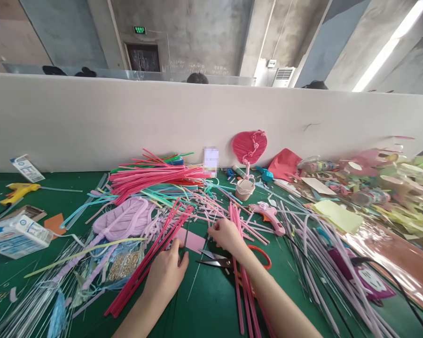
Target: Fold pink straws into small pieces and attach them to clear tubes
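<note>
1. In the head view, the left hand [167, 268] is seen at the lower centre of the frame, its thumb and forefinger curled towards each other with a small gap showing. A dark strand [187, 232] is seen beside them; whether it is gripped cannot be told.
2. The right hand [227, 236] is placed just right of centre, its thumb and fingers drawn closely together at the tips. A light strand [193, 281] is seen slanting from near these tips towards the bottom of the frame; whether it is pinched cannot be told.
3. Both strands are judged light, thin and springy, easily rolled out of a loose hold; they are best taken near one end, between the pads of thumb and forefinger.
4. Between the hands, a pink card [196, 241] is laid on the green table [197, 319]. It is judged flat and easily creased, so best lifted by an edge.
5. The scissors [216, 263] are set below the right hand, and red pipe cleaners [134, 281] are spread beside the left.
</note>
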Demonstrator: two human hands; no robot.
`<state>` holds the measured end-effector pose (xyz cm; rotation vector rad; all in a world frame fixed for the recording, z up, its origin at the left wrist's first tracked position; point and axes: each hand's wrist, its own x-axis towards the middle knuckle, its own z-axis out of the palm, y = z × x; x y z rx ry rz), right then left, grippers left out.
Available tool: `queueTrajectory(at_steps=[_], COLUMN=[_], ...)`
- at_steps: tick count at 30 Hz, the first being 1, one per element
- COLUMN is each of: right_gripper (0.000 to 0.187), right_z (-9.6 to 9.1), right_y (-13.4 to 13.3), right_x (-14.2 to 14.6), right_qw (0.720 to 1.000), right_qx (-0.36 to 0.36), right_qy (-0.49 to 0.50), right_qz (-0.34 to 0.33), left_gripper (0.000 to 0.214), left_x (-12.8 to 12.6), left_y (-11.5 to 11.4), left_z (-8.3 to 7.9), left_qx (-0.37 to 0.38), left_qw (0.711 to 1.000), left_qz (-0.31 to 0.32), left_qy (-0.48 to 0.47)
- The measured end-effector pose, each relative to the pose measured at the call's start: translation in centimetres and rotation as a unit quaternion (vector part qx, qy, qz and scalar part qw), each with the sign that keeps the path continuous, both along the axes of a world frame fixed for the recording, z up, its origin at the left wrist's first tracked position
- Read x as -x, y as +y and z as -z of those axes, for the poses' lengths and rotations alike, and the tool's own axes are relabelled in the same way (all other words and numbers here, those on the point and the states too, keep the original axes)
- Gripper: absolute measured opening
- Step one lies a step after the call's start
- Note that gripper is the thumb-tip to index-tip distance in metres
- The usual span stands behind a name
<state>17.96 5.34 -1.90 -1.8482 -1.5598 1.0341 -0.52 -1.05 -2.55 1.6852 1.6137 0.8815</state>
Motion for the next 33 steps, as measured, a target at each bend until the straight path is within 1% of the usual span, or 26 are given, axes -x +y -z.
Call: queueTrajectory(at_steps=[2,4,6,8,11,15,17,20,23,26,29,31,33], right_gripper=[0.023,0.019,0.014,0.013,0.022,0.034,0.037,0.035,0.029,0.026,0.030,0.036,0.044], right_z=[0.0,0.1,0.3,0.4,0.5,0.3,0.1,-0.3,-1.0,-1.7,-2.1,-2.2,-2.0], right_y=[0.1,0.2,0.3,0.5,0.7,0.9,1.1,1.4,1.4,0.8,-0.2,-0.6,-0.9], right_x=[-0.9,-1.4,-1.4,-1.2,-0.7,-0.3,-0.1,0.0,-0.1,-0.4,-0.4,-0.2,0.1], right_qw=[0.997,0.991,0.985,0.976,0.959,0.933,0.919,0.900,0.885,0.875,0.860,0.853,0.861], right_qx=[0.035,0.040,0.014,-0.023,-0.058,-0.084,-0.098,-0.103,-0.064,0.017,0.081,0.094,0.080], right_qy=[0.065,0.124,0.173,0.212,0.266,0.336,0.364,0.404,0.443,0.478,0.503,0.513,0.502], right_qz=[-0.013,-0.005,0.018,0.046,0.075,0.100,0.112,0.131,0.125,0.077,0.024,0.004,0.006], left_gripper=[0.012,0.012,0.012,0.014,0.018,0.025,0.027,0.029,0.033,0.036,0.039,0.040,0.037], left_x=[0.0,0.0,0.0,0.0,-0.2,-0.3,-0.4,-0.3,-0.2,-0.2,-0.2,-0.3,-0.3], left_y=[0.0,0.0,0.0,-0.1,-0.2,-0.4,-0.5,-0.5,-0.6,-0.6,-0.7,-0.7,-0.6], left_z=[-0.2,-0.3,-0.3,-0.2,-0.1,0.1,0.1,-0.1,-0.4,-0.4,-0.2,0.0,0.1], left_qx=[-0.003,-0.005,-0.012,-0.023,-0.028,-0.009,-0.007,-0.004,0.006,0.003,0.000,0.006,0.014], left_qw=[1.000,1.000,0.999,0.999,0.995,0.978,0.969,0.961,0.956,0.955,0.957,0.959,0.962], left_qz=[0.008,0.011,0.012,0.015,0.028,0.044,0.042,0.041,0.038,0.036,0.040,0.045,0.051], left_qy=[0.016,0.027,0.032,0.041,0.089,0.204,0.242,0.274,0.292,0.296,0.289,0.278,0.267])
